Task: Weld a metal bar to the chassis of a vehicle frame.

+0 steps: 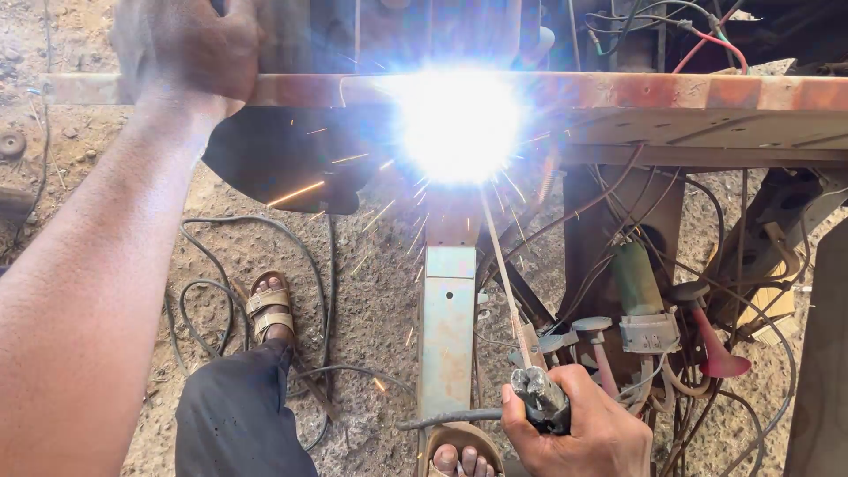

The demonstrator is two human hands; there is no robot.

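Two hands at work: right hand (pixel 590 431) clamps electrode holder (pixel 541 399); left hand (pixel 187 49) grips rusty steel beam (pixel 671 91) beside arc flash (pixel 457 122).

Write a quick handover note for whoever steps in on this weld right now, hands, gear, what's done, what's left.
Left hand: gripping the rusty beam from above, steadying it.
Right hand: shut on the electrode holder; rod runs up to the arc.
Arc is lit where the beam meets the grey post; sparks falling.
Done: cannot tell, glare hides the seam.
Left: probably finish the bead, then check it.
Cables lie near sandalled feet.
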